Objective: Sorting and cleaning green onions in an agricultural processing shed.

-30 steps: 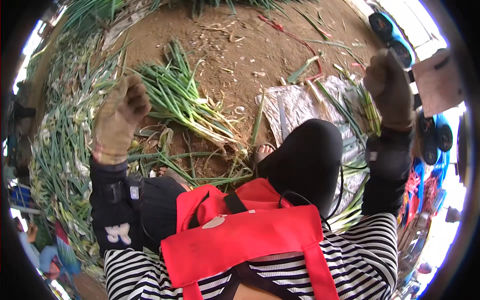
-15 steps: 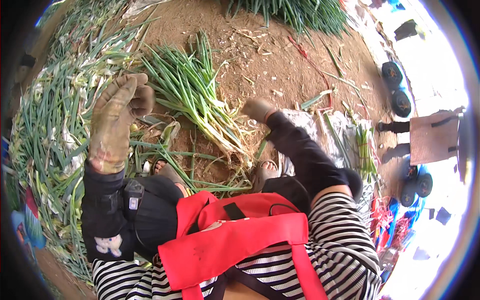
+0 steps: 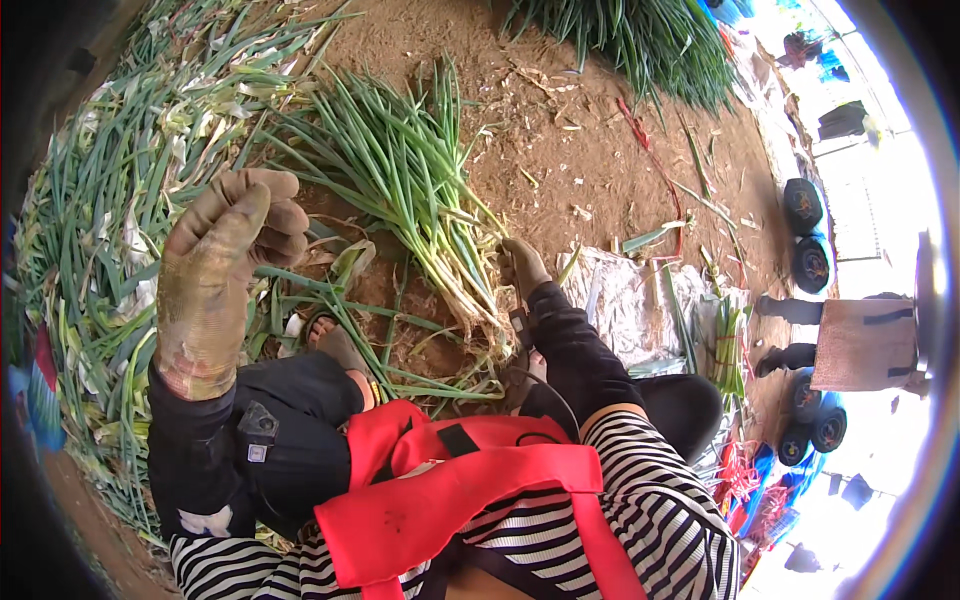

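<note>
A loose bunch of green onions [image 3: 425,205] lies on the soil in front of me, leaves pointing away and pale roots toward my feet. My right hand [image 3: 525,268] is at the right side of its root end, fingers closed on the lower end of a green onion stalk; its fingertips are partly hidden. My left hand [image 3: 235,225], in a stained tan glove, is raised left of the bunch. Its fingers curl in toward the thumb and nothing shows in them.
Stripped onion leaves [image 3: 100,250] are heaped along the left. A larger pile of green onions [image 3: 640,45] lies at the top. A tied bundle [image 3: 730,345] rests by a pale sheet [image 3: 625,300] on the right. A person [image 3: 865,345] stands farther right, near blue rolls [image 3: 805,235].
My right hand has come down from above the bunch's right side to a stalk by the roots. My left hand has shifted slightly left and down, fingers still curled. The view has shifted a little.
</note>
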`<state>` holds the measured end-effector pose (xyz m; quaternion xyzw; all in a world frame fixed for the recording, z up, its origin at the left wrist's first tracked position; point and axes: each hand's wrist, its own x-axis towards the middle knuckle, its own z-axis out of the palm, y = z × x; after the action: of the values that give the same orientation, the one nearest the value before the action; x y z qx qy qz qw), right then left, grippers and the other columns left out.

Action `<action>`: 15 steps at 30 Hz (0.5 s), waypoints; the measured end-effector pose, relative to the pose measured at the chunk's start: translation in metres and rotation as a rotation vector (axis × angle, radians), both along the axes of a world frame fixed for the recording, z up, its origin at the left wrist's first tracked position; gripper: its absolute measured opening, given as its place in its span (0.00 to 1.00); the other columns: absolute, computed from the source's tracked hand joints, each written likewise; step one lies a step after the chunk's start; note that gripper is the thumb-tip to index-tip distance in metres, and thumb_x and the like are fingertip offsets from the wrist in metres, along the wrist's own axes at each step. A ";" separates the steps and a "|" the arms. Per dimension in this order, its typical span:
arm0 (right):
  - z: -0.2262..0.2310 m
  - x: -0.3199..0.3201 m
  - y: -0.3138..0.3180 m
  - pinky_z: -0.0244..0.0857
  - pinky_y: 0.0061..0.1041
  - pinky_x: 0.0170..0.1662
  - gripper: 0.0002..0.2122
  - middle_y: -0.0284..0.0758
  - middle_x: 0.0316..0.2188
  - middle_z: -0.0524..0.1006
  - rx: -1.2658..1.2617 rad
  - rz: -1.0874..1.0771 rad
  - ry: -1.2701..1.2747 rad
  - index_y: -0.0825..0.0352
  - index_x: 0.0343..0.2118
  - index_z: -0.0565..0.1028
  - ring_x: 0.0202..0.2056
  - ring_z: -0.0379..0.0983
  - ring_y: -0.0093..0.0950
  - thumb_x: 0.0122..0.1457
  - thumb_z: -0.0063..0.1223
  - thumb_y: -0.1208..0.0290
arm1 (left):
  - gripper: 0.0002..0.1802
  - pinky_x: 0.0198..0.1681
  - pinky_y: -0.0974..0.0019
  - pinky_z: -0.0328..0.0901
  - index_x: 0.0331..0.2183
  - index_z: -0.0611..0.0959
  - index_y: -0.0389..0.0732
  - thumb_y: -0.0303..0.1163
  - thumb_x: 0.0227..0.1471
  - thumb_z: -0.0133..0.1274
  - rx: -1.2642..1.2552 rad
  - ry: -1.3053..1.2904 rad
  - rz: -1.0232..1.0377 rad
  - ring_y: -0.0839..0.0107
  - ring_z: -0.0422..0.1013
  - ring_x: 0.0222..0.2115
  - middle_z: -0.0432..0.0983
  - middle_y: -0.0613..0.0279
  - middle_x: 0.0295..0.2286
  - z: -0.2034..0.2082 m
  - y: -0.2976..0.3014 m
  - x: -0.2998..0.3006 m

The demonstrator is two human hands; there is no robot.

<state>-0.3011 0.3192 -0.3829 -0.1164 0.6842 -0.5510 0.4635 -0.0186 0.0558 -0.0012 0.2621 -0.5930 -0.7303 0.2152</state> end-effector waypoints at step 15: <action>0.043 0.023 -0.020 0.68 0.27 0.38 0.10 0.39 0.31 0.77 0.072 0.455 0.473 0.64 0.38 0.75 0.34 0.74 0.34 0.53 0.51 0.70 | 0.13 0.33 0.73 0.64 0.38 0.78 0.37 0.35 0.56 0.48 -0.082 -0.126 -0.092 0.79 0.70 0.27 0.75 0.65 0.28 -0.001 0.008 -0.016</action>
<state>-0.2783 0.2993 -0.3399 -0.3746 0.7481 -0.3665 0.4070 -0.0345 0.0634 -0.0024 0.2710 -0.6463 -0.6964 0.1543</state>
